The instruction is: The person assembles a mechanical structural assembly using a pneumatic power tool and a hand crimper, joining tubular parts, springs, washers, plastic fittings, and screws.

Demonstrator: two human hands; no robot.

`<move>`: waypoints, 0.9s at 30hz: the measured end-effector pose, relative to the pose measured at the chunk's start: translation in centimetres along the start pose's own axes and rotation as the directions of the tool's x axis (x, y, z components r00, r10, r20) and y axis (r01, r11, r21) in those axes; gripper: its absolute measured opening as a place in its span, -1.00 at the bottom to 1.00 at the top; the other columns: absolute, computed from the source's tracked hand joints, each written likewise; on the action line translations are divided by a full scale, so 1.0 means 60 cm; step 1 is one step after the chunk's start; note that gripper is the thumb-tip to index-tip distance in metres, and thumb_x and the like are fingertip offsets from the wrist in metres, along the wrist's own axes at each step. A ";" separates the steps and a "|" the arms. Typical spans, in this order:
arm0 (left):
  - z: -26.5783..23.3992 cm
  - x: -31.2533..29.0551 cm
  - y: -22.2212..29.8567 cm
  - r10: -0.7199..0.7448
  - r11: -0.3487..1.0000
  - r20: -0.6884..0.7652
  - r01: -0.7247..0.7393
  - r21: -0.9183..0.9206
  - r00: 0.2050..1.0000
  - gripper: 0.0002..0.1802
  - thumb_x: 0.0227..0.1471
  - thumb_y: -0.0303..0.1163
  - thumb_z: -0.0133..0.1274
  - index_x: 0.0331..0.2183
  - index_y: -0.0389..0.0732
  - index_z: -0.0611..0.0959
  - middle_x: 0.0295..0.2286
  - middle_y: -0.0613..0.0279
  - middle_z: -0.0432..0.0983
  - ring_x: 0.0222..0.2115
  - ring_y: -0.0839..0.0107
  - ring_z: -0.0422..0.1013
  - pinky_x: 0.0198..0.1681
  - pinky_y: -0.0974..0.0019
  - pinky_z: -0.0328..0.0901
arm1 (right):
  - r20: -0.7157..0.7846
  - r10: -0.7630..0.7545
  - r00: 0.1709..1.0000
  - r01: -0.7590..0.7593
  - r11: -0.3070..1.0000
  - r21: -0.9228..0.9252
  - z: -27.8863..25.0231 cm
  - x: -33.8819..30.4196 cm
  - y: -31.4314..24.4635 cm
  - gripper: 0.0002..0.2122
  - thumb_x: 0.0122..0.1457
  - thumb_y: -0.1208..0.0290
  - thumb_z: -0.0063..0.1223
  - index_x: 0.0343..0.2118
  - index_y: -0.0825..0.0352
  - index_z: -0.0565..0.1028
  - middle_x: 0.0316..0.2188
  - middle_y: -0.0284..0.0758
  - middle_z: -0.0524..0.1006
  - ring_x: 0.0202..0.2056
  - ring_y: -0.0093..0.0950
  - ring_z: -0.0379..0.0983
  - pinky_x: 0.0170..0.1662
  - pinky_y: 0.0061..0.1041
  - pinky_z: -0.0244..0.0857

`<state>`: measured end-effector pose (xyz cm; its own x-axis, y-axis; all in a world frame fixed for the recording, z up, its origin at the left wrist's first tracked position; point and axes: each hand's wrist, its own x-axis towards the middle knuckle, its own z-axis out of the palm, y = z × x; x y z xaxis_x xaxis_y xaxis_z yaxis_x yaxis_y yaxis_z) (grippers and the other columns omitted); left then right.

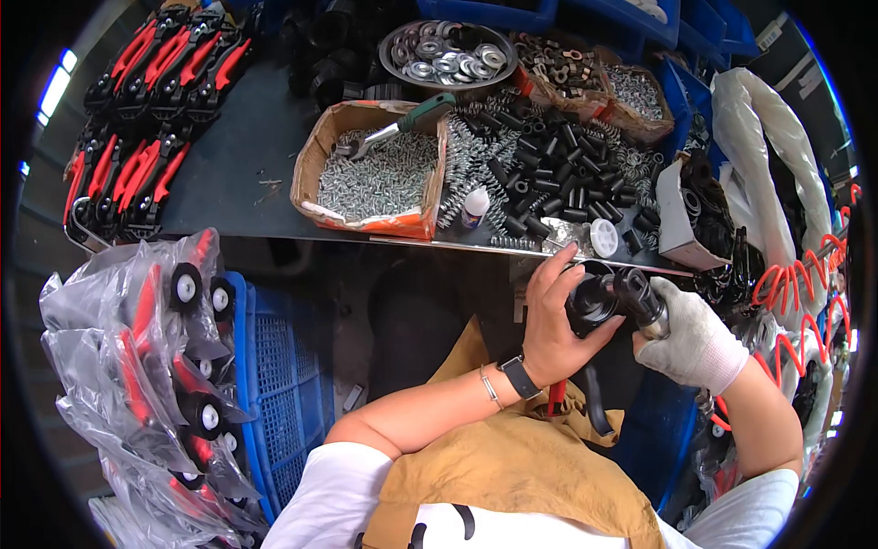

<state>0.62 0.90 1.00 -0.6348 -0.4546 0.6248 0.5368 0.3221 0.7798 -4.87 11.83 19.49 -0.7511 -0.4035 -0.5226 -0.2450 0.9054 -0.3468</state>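
Note:
My bare left hand (553, 320), with a watch and bracelet at the wrist, grips a round black plastic part (593, 300) just off the bench's front edge. A black strap-like handle (596, 403) with some red beside it hangs below that hand; whether it belongs to the round part I cannot tell. My right hand (695, 337), in a pale work glove, is closed around a power driver (645, 306) with a dark head and metal neck. The driver's head meets the right side of the black part, and its tip is hidden.
On the bench lie a carton of small metal pins (375, 188) with an adjustable wrench (393, 128), black sleeves (567, 165), springs (471, 156), a glue bottle (475, 208) and a washer bowl (448, 55). Red-handled tools (151, 64) stand left. A blue crate (283, 384) and red coiled hose (796, 284) flank me.

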 end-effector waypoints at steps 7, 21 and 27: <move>-0.003 -0.006 -0.007 -0.018 1.000 -0.001 0.018 -0.017 1.000 0.03 -0.34 -0.50 0.42 0.14 -0.11 0.18 0.12 -0.16 0.12 0.11 -0.05 0.18 0.13 0.07 0.15 | 0.040 -0.032 0.999 0.035 0.997 -0.071 -0.015 0.015 -0.004 -0.66 -0.15 0.42 0.14 -0.28 0.46 0.41 -0.60 -0.06 0.49 -0.46 -0.08 0.50 -0.34 -0.33 0.37; -0.067 0.047 -0.028 0.108 0.988 0.449 -0.044 -0.150 0.887 0.14 -0.32 -0.41 0.45 0.21 -0.18 0.10 0.08 -0.01 0.24 0.09 0.21 0.27 0.19 0.21 0.11 | 0.044 -0.149 0.988 0.153 0.984 -0.089 -0.049 0.013 0.020 -0.65 -0.25 0.44 0.12 -0.29 0.38 0.51 -0.64 -0.12 0.45 -0.48 -0.18 0.48 -0.34 -0.37 0.37; 0.000 -0.006 0.006 0.036 0.993 0.014 -0.038 0.110 0.999 -0.12 -0.28 -0.31 0.44 0.00 -0.20 0.24 0.03 -0.06 0.30 0.06 -0.06 0.24 0.20 -0.06 0.05 | 0.094 0.008 0.996 -0.066 0.776 0.628 0.012 -0.062 0.018 -0.42 0.09 0.35 0.24 0.07 0.47 0.17 -0.50 -0.39 0.40 -0.53 -0.60 0.37 -0.46 -0.55 0.33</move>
<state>1.03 1.20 1.08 -0.6227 -0.4308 0.6532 0.4957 0.4287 0.7553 -1.88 14.22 20.50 -0.6919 -0.4068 -0.5965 0.2440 0.6457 -0.7235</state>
